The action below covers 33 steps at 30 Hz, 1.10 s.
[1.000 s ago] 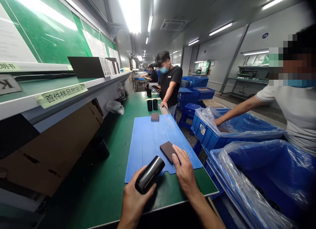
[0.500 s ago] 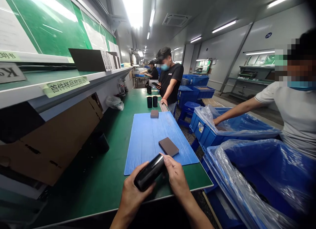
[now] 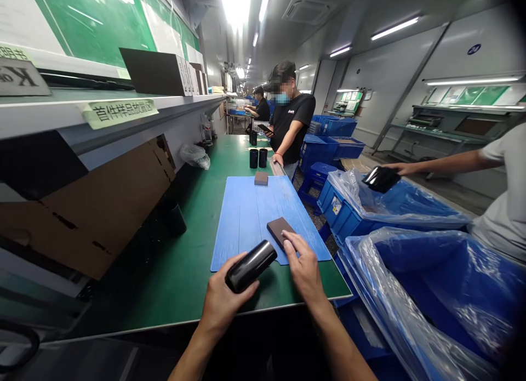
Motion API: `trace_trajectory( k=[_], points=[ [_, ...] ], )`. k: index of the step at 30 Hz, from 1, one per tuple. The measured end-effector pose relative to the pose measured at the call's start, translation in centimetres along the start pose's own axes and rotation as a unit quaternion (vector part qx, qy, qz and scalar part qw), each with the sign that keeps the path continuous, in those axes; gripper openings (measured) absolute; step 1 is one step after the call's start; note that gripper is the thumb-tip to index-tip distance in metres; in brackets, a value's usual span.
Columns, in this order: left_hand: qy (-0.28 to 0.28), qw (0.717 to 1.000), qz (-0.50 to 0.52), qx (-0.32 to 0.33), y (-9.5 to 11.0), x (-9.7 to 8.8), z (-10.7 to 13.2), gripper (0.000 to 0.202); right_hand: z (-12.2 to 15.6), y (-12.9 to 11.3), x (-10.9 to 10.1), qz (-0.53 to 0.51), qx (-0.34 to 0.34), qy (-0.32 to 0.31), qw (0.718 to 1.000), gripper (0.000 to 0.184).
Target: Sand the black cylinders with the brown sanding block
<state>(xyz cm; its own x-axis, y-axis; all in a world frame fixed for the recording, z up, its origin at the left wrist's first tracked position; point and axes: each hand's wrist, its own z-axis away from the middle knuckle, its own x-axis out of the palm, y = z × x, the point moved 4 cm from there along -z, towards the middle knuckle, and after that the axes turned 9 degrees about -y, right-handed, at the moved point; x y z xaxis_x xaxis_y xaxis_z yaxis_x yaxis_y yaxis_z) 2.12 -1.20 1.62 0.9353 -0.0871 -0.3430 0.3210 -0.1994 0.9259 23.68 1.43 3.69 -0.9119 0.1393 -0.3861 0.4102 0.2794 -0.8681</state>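
My left hand (image 3: pixel 225 293) is wrapped around a glossy black cylinder (image 3: pixel 251 265), held tilted above the near edge of the green table. My right hand (image 3: pixel 304 263) is off the cylinder, its fingers apart and partly curled. Its fingertips overlap the right edge of a flat brown block (image 3: pixel 278 226), which looks like a sanding sponge; whether they touch it I cannot tell. That block lies on a blue mat (image 3: pixel 242 222). A smaller brown block (image 3: pixel 261 178) rests at the mat's far edge.
Black cylinders (image 3: pixel 253 159) stand farther up the green table (image 3: pixel 193 260); another cylinder (image 3: pixel 175 217) is at left. Plastic-lined blue bins (image 3: pixel 341 205) line the right side. A co-worker's hand (image 3: pixel 400 168) holds a black cylinder (image 3: pixel 381 179) above one. A shelf (image 3: pixel 181 102) overhangs at left.
My right hand has let go of the cylinder's end and moved to the brown block. My left hand keeps the cylinder. The co-worker at right has lifted a black cylinder from the bin.
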Motion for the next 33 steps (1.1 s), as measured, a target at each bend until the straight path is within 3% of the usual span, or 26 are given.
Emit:
trace_trajectory(
  k=[3, 6, 9, 12, 14, 18, 22, 24, 28, 33],
  points=[
    [0.017, 1.0, 0.001, -0.013, -0.3, 0.0, 0.0, 0.052, -1.2, 0.8, -1.1, 0.024, -0.003, 0.019, 1.0, 0.047],
    [0.017, 1.0, 0.002, -0.007, -0.4, 0.0, 0.0, 0.053, -1.1, 0.7, -0.9, 0.02, -0.002, -0.009, 1.0, 0.047],
    [-0.012, 1.0, 0.001, 0.012, -0.3, 0.3, -0.1, 0.055, -0.3, 0.2, 0.5, -0.028, 0.029, -0.091, 0.995, 0.05],
    [-0.03, 0.999, 0.006, 0.044, -0.1, 0.6, -0.2, 0.053, 0.4, -0.2, 2.1, -0.11, 0.091, -0.181, 0.973, 0.058],
    [-0.018, 0.998, 0.024, 0.055, 0.0, 0.6, -0.1, 0.054, 0.5, -0.4, 2.4, -0.158, 0.105, -0.191, 0.963, 0.062],
    [-0.017, 0.98, 0.196, -0.015, 0.0, 1.1, 0.2, 0.078, 0.7, -0.7, 1.9, -0.25, 0.112, -0.166, 0.947, 0.067],
    [-0.034, 0.931, 0.35, -0.095, 0.6, 2.1, 0.5, 0.065, 1.1, -1.0, 1.6, -0.268, 0.072, -0.191, 0.942, 0.07],
    [-0.023, 0.941, 0.327, -0.088, 0.9, 2.0, 0.3, 0.056, 1.2, -1.0, 1.6, -0.276, 0.047, -0.202, 0.939, 0.072],
    [0.019, 0.985, 0.17, -0.011, 1.3, 1.2, -0.3, 0.056, 0.9, -0.6, 1.7, -0.263, 0.048, -0.186, 0.946, 0.065],
    [0.035, 0.991, 0.129, 0.03, 1.0, 1.1, -0.4, 0.066, 1.0, -1.0, 2.2, -0.297, 0.019, -0.184, 0.937, 0.055]
  ],
)
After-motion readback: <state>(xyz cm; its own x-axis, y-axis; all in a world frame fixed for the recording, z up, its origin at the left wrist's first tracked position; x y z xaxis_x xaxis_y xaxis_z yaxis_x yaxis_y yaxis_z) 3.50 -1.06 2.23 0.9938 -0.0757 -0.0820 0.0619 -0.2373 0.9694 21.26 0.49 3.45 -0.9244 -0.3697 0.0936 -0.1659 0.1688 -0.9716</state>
